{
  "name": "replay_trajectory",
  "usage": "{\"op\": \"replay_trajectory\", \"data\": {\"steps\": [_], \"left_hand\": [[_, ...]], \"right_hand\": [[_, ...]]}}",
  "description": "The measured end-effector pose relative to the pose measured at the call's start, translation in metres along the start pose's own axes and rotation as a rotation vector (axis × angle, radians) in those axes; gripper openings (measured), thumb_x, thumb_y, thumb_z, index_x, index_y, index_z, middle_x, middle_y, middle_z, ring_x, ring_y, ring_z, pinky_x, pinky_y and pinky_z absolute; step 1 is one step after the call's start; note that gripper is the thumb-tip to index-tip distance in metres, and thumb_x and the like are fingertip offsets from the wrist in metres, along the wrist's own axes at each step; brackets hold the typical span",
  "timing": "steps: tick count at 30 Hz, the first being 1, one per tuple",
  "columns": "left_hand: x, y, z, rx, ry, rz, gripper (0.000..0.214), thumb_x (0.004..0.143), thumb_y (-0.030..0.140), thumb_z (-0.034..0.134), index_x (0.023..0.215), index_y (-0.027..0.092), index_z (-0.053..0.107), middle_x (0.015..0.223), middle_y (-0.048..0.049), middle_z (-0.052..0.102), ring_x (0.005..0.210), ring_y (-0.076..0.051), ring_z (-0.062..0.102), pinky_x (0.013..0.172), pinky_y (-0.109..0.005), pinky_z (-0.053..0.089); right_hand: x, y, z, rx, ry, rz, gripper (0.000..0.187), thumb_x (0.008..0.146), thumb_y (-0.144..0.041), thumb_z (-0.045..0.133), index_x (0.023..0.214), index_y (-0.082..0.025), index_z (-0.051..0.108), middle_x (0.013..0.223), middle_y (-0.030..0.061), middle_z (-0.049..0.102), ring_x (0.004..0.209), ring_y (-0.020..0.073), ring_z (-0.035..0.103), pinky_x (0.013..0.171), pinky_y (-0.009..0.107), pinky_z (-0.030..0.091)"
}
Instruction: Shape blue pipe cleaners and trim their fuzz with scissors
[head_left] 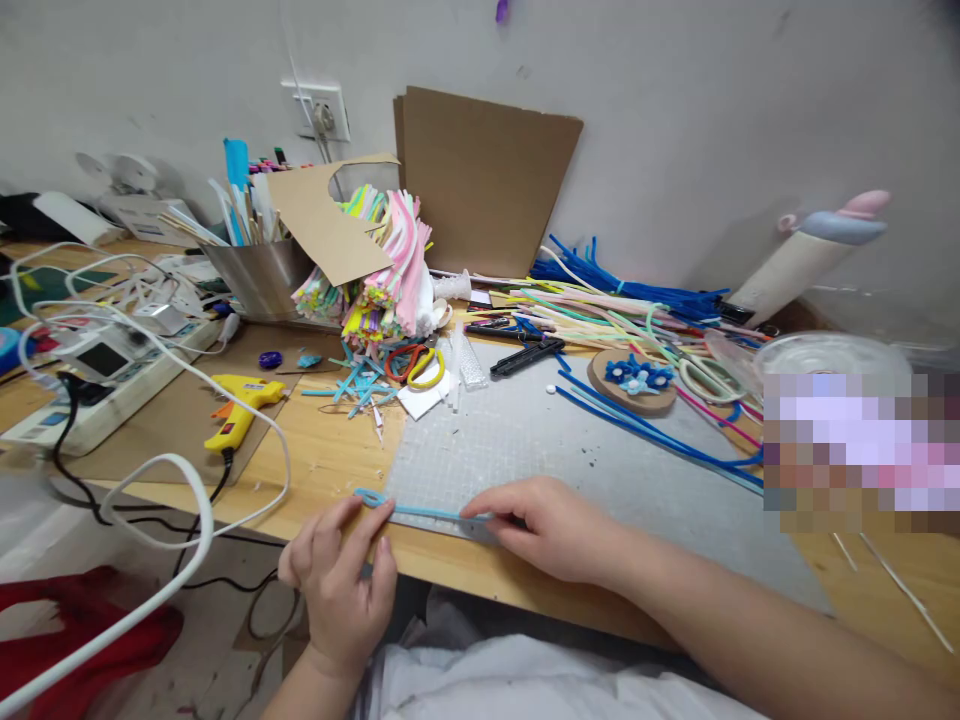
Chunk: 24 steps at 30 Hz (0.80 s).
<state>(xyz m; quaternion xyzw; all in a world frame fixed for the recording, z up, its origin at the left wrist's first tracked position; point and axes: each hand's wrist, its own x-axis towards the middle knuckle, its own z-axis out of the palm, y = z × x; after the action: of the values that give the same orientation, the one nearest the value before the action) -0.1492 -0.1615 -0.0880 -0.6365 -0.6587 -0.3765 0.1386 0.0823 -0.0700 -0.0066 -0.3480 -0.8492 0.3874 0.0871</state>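
Note:
A light blue pipe cleaner (427, 512) lies along the front edge of the grey cutting mat (480, 440), its left end bent into a narrow loop. My left hand (341, 575) holds the looped end down with its fingertips, while its thumb sits apart, lower down. Toward the other end, my right hand (547, 525) has its index finger and thumb closed on the pipe cleaner; its right tip is hidden by the hand. Beyond my right hand, dark blue pipe cleaners (637, 425) stretch across the mat beside a round wooden slice (611, 390) bearing small blue flowers (637, 373).
A yellow glue gun (244, 405), a power strip (112, 390) and loose white cables are at left. Scissors (426, 368) lie among blue scraps, near a black cutter (527, 357). Pipe cleaner bundles (397, 265), a metal cup (259, 280) and cardboard (487, 180) stand behind.

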Motion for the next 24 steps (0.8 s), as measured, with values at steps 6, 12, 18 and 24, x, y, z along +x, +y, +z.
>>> {"op": "replay_trajectory", "data": {"steps": [6,12,18,24], "left_hand": [[0.0028,0.0034,-0.0021,0.006,0.008,-0.001,0.033,0.072,0.017,0.058,0.102,0.028,0.067,0.109,-0.0077,0.058,0.101,-0.027,0.052,0.091,-0.045,0.031],[0.003,0.0034,-0.0015,0.011,0.018,-0.009,0.03,0.073,0.018,0.058,0.1,0.027,0.068,0.108,-0.008,0.058,0.1,-0.027,0.053,0.091,-0.044,0.03],[0.0027,0.0035,-0.0016,0.01,0.013,-0.006,0.029,0.073,0.018,0.058,0.099,0.027,0.069,0.107,-0.0083,0.057,0.099,-0.026,0.053,0.091,-0.043,0.031],[0.004,0.0046,-0.0025,0.011,0.02,0.003,0.029,0.073,0.017,0.058,0.099,0.026,0.068,0.106,-0.0086,0.057,0.099,-0.027,0.053,0.09,-0.045,0.032]], "right_hand": [[-0.0011,-0.0038,-0.0002,-0.1,-0.037,-0.037,0.041,0.077,-0.013,0.046,0.109,-0.028,0.066,0.097,0.0009,0.071,0.085,0.0164,0.064,0.073,0.023,0.042],[-0.0024,-0.0008,-0.0013,-0.102,-0.019,-0.067,0.035,0.079,-0.014,0.046,0.105,-0.026,0.066,0.094,0.0005,0.071,0.081,0.0147,0.063,0.071,0.022,0.041],[-0.0021,-0.0032,-0.0028,-0.119,-0.021,-0.062,0.037,0.079,-0.014,0.046,0.108,-0.027,0.065,0.089,-0.0003,0.071,0.075,0.0139,0.063,0.067,0.021,0.04],[-0.0005,-0.001,-0.002,-0.141,-0.036,-0.082,0.04,0.078,-0.014,0.046,0.11,-0.029,0.064,0.095,-0.0011,0.071,0.08,0.0136,0.064,0.07,0.021,0.041]]}}
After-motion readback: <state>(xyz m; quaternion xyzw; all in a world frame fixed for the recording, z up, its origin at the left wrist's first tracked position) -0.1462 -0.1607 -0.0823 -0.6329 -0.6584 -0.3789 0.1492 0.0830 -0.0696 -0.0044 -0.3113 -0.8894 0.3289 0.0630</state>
